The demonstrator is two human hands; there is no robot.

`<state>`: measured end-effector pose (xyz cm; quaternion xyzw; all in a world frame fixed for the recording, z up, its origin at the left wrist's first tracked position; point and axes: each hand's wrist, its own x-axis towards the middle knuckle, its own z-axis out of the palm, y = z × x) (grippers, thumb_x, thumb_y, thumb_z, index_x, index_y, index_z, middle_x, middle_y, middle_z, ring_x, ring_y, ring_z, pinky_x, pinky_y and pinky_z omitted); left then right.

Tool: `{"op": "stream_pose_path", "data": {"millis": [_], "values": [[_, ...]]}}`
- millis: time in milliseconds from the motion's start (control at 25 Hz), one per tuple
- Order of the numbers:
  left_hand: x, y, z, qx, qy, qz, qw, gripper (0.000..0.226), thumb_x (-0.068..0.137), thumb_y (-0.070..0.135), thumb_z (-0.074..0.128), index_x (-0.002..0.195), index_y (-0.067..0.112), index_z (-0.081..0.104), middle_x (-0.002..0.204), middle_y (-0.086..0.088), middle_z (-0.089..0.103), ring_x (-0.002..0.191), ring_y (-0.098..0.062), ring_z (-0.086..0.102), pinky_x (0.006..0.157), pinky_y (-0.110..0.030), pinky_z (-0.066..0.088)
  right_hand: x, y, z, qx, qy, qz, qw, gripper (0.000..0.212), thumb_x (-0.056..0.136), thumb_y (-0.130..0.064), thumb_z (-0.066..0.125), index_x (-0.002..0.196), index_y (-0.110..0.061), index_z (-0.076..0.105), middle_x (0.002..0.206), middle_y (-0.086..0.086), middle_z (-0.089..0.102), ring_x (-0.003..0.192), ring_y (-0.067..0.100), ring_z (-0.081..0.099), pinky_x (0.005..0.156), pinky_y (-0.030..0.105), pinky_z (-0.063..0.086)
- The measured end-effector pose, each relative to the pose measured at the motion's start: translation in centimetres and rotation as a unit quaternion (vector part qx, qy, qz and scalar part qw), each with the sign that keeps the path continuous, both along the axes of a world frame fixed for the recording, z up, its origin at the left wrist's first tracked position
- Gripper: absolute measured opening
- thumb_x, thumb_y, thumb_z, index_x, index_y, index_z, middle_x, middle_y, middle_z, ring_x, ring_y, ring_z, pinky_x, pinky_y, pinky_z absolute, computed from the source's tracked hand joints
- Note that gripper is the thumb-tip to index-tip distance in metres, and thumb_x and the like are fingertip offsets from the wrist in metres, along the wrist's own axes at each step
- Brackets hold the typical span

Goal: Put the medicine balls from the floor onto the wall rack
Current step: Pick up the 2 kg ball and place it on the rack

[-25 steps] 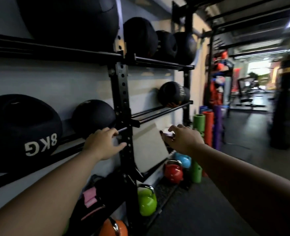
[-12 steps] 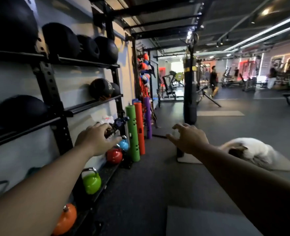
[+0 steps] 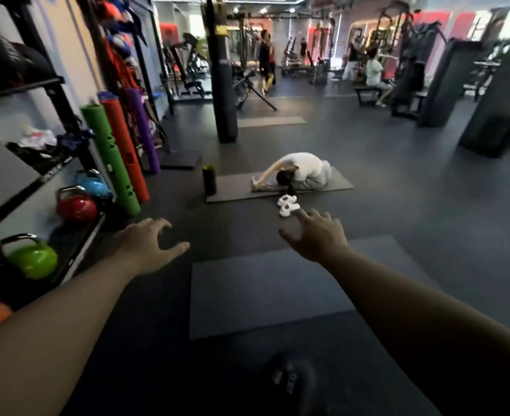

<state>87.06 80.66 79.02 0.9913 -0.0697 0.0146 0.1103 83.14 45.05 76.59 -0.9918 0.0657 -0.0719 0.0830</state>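
A black medicine ball with pale lettering lies on the dark floor at the bottom centre, below and between my arms. The black wall rack runs along the left edge, with one dark medicine ball on its upper rail. My left hand hangs open above the floor, to the right of the rack's foot. My right hand is stretched forward with fingers spread and holds nothing. Both hands are well above and beyond the floor ball.
Green, red and blue kettlebells sit on the rack's bottom shelf. Upright foam tubes lean beside it. A grey mat lies ahead. A person stretches on another mat, and a punching bag hangs behind.
My view has swung right and down, away from the rack toward the open floor. Both hands left the rack rails and now hover empty; the floor ball has come into view.
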Motion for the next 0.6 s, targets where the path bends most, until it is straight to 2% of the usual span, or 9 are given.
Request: {"op": "stream_pose_path", "data": {"millis": [160,320,440,600], "values": [[-1.9,-5.1,-5.4,-0.011,0.075,-0.057,0.995,0.08,0.084,0.085,0.059,0.144,0.031,0.058,0.138,0.0,0.063,0.125,-0.028,0.062,0.099,-0.045,0.051,-6.0,-2.0,-6.3,0.015,0.093,-0.044,0.995,0.078,0.096,-0.076,0.039,0.157,-0.028,0.042,0.154,0.011,0.054,0.137,0.039,0.051,0.106,0.05,0.042],[-3.9,-7.1,-12.4,-0.023,0.158,-0.078,0.984,0.096,0.075,0.094,0.05,0.147,0.031,0.055,0.144,-0.003,0.06,0.124,-0.031,0.062,0.101,-0.048,0.055,-9.6,-3.1,-11.8,0.027,0.148,-0.07,0.986,0.079,0.095,-0.077,0.039,0.157,-0.028,0.041,0.153,0.012,0.054,0.135,0.041,0.051,0.105,0.053,0.042],[-5.9,-8.3,-16.2,-0.019,0.209,-0.055,0.976,0.09,0.082,0.09,0.053,0.151,0.033,0.051,0.148,0.0,0.058,0.125,-0.029,0.063,0.1,-0.047,0.055,-10.9,-4.6,-15.1,0.012,0.184,-0.057,0.981,0.079,0.096,-0.077,0.038,0.158,-0.028,0.039,0.153,0.011,0.053,0.135,0.041,0.051,0.105,0.053,0.043],[-4.8,-11.4,-19.0,-0.027,0.225,0.001,0.974,0.091,0.082,0.091,0.052,0.154,0.035,0.048,0.154,0.001,0.054,0.13,-0.029,0.061,0.098,-0.045,0.054,-8.7,-8.5,-19.2,0.002,0.206,-0.023,0.978,0.08,0.095,-0.079,0.035,0.159,-0.03,0.036,0.154,0.01,0.051,0.137,0.04,0.049,0.106,0.053,0.042]]}}
